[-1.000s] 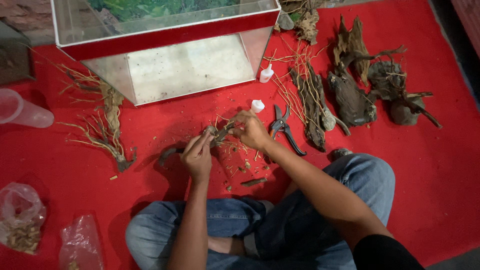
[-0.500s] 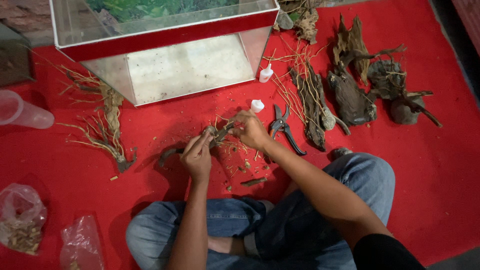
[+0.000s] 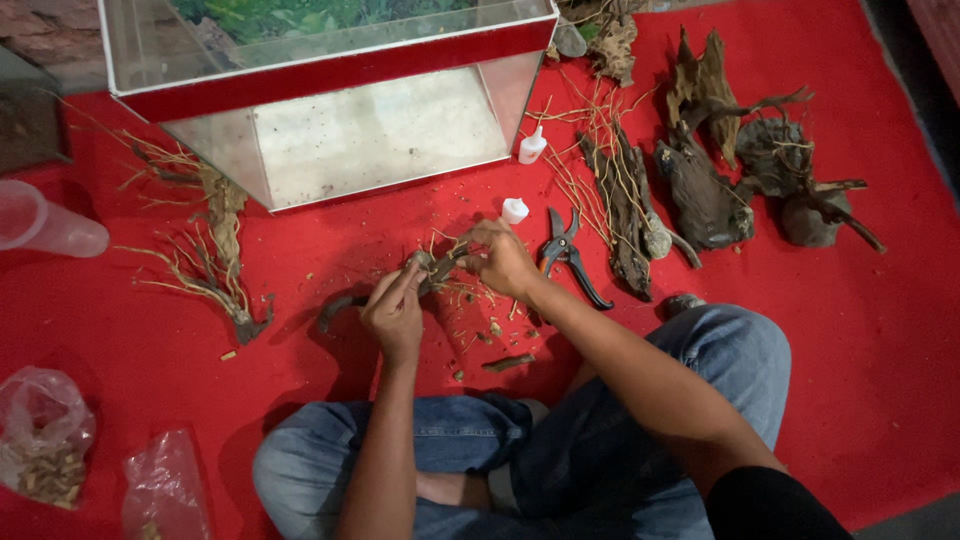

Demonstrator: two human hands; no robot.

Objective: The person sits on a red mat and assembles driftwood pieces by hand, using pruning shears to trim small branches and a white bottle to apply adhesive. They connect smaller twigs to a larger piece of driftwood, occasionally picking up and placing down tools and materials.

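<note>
Black pruning shears (image 3: 568,257) lie on the red carpet (image 3: 880,360) just right of the hands, with a white glue bottle (image 3: 514,210) and a glass tank (image 3: 330,90) beyond. Nothing has visibly shifted since the earlier frames. Both the left hand (image 3: 393,310) and right hand (image 3: 503,260) pinch a small, twiggy driftwood piece (image 3: 432,268) mid-carpet, possibly with roots attached.

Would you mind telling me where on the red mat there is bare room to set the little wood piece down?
Bare mat lies right of the knee, below the driftwood pile. Another patch sits between the rooty branch and the plastic bags. It is crowded around both hands: cutters, glue bottle, wood scraps, glass tank.
</note>
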